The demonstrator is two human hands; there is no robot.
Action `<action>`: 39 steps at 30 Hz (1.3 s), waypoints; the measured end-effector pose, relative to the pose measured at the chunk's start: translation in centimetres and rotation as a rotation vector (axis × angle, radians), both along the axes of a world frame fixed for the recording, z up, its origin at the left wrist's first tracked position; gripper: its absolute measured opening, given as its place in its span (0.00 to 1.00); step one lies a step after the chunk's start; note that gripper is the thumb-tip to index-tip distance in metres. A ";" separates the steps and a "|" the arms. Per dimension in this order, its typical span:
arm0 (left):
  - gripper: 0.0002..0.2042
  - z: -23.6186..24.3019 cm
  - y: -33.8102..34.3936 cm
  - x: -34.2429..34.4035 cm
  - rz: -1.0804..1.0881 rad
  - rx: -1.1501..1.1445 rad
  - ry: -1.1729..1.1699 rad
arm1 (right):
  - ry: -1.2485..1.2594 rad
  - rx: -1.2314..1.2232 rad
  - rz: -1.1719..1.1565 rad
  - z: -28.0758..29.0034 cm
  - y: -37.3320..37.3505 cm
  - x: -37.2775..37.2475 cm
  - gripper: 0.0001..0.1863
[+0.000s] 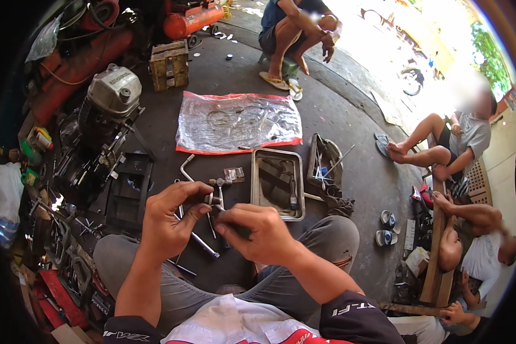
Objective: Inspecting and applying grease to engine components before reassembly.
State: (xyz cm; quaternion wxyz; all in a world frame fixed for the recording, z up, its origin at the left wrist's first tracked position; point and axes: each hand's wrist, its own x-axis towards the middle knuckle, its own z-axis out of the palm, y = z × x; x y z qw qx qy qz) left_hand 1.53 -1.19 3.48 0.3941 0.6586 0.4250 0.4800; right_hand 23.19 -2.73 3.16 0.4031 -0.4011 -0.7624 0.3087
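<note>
1. Left hand (171,221): fingers curled, thumb and fingertips pinching small metal part (213,200).
2. Right hand (258,232): fingers bent, nearly closed, just beside part; grip hidden, cannot tell.
3. Part between both hands, above floor (338,123).
4. From part: plastic sheet (239,131) 1 o'clock, tray (299,184) 2–3, engine (112,94) 10.

The held part (215,200) looks grey, the plastic sheet (238,121) clear with red edges, the wheeled tank (190,23) orange-red.
</note>
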 end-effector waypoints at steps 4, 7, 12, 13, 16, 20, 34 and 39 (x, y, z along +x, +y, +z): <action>0.16 0.4 -0.1 -0.2 -0.110 0.084 0.126 | 0.040 0.033 -0.128 0.3 0.4 0.2 0.06; 0.16 0.4 -0.1 -0.2 -0.144 -0.079 -0.001 | 0.070 -0.048 -0.152 0.8 0.9 -0.2 0.06; 0.16 -0.5 0.6 -0.5 -0.022 0.159 0.144 | -0.053 0.015 -0.040 1.2 0.3 -1.1 0.05; 0.16 -0.8 0.6 -0.6 -0.057 0.179 0.133 | -0.025 0.136 -0.065 1.1 0.3 -1.1 0.05; 0.17 -1.3 0.3 -0.7 -0.139 0.142 0.046 | 0.002 -0.105 -0.244 0.4 0.6 -1.1 0.05; 0.17 -1.5 0.4 -0.9 -0.153 0.036 -0.031 | -0.054 -0.153 -0.040 -0.4 0.5 -0.8 0.04; 0.14 -1.0 0.0 -1.1 -0.156 0.076 0.052 | 0.051 -0.018 -0.060 0.6 0.3 -0.6 0.04; 0.14 -1.0 -0.3 -0.8 -0.199 -0.119 -0.147 | -0.049 -0.152 -0.081 0.3 0.4 -0.5 0.04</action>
